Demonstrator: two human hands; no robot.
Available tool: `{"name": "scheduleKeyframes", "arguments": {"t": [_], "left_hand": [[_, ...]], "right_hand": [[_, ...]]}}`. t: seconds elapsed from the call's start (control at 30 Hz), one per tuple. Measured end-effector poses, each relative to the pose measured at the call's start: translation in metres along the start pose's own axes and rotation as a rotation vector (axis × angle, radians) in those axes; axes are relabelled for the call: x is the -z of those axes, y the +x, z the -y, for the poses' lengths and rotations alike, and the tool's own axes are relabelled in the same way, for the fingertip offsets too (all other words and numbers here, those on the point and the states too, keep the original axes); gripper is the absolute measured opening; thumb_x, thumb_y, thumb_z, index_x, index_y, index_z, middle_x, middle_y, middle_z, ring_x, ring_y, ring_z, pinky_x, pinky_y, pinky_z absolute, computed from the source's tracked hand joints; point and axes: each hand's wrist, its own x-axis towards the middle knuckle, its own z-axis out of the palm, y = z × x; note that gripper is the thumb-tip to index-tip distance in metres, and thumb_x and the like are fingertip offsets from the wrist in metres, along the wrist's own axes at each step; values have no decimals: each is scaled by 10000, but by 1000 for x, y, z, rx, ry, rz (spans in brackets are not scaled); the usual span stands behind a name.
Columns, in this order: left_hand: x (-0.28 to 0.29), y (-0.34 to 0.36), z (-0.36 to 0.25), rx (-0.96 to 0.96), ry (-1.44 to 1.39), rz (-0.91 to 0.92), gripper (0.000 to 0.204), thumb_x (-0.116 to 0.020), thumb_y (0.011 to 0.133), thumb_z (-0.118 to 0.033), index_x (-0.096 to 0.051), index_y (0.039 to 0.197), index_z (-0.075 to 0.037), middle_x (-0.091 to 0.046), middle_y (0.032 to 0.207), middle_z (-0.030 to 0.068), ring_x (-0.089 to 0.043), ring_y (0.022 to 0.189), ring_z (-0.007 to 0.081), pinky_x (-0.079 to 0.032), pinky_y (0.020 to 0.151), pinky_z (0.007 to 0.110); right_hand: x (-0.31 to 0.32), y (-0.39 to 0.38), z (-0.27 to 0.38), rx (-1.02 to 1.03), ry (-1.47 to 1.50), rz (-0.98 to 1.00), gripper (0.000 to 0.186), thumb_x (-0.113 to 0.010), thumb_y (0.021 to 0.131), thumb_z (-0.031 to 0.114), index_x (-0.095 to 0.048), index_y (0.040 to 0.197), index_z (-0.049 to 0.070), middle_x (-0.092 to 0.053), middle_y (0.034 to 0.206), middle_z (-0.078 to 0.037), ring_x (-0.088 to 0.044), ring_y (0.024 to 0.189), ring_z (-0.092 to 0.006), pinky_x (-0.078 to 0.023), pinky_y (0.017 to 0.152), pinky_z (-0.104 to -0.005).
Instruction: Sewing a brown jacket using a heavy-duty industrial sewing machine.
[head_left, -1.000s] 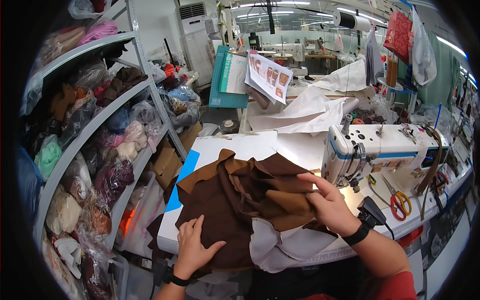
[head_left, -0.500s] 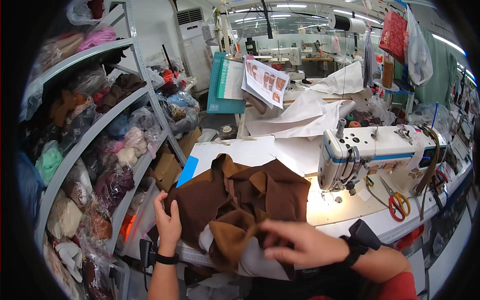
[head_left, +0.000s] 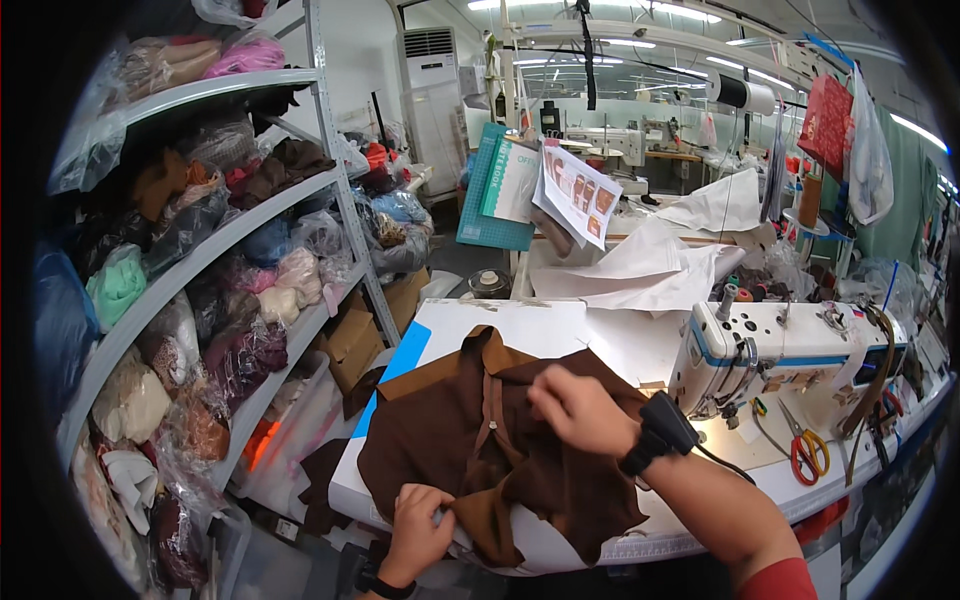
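A dark brown piece of cloth (head_left: 425, 430) with a lighter tan-brown reverse side lies spread and rumpled on the white sewing table. A seam or folded strip runs down its middle, and its near part hangs toward the table's front edge. My left hand (head_left: 420, 530) is closed on the near left edge of the cloth, fingers curled over it. Above the right part of the cloth is my right hand (head_left: 585, 410), its fingers curled in; whether cloth is between them is hidden. Right of the cloth stands a white sewing machine (head_left: 770, 345) with a blue stripe.
Scissors (head_left: 803, 445) with red and yellow handles lie beside the machine. Metal shelves (head_left: 245, 225) of bagged fabrics stand at left, with a clear plastic bin (head_left: 310, 430) below. Beyond the table are white sheets (head_left: 640, 270), a green cutting mat (head_left: 490, 200) and printed pictures (head_left: 580, 195).
My right hand has moved up and away from the cloth's near edge, over its right part. My left hand has come down to the near edge and closed. The cloth's near folds lie flatter.
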Motion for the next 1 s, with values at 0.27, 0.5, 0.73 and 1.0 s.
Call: {"name": "scheduleKeyframes", "arguments": {"t": [0.27,0.5,0.73,1.0], "left_hand": [[15,-23,-16,254,-622,-387,48,-580,1065,-40,-560,1102,-16,-663,1034,52,-601,925,81,-487,834,248],[66,-13,-5,350,-683,-597,171,-487,1138,-180,-505,1014,-63,-474,905,-30,-433,830,53,-381,760,212],[96,79,-16,-56,-431,-610,67,-492,1086,-43,-516,1031,-14,-484,973,24,-457,893,95,-414,830,248],[160,238,-72,-424,-330,-596,91,-584,1084,-92,-575,1007,-44,-546,897,-14,-494,829,62,-443,762,230]], "right_hand": [[-51,67,-64,73,-879,-74,462,-773,876,269,-670,1271,52,-680,1252,-204,-628,1238,-375,-523,1029,-498],[-22,112,-95,-424,-472,-786,342,-644,915,210,-673,1186,4,-697,1110,-258,-639,1096,-462,-489,976,-532],[-50,70,-42,542,-241,-53,358,-634,841,-4,-677,1193,49,-624,1305,-180,-577,1244,-383,-485,1072,-448],[-17,58,5,157,363,19,155,-635,933,118,-650,1068,45,-679,920,-77,-633,824,-161,-520,749,-355]]}}
